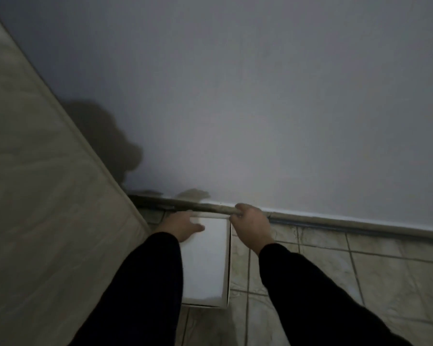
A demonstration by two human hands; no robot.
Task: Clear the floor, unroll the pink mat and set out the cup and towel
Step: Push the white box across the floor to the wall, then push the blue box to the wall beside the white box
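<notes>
Head view: left hand [183,227] flat, spread on white box [205,265]; right hand [251,224] curled around its far corner. Looks stiff, light; take by edges.

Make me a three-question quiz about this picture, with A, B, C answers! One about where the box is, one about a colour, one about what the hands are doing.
1. Where is the white box?
A. On the tiled floor by the wall
B. On a shelf
C. On a chair

2. What colour are the sleeves?
A. Red
B. Black
C. Yellow

3. What are the hands doing?
A. Waving in the air
B. Holding a cup
C. Touching the box's far end

Answers: 1 A, the box lies on tiles at the skirting. 2 B, both arms are black. 3 C, the left hand rests on top, the right hand at its far corner.
</notes>
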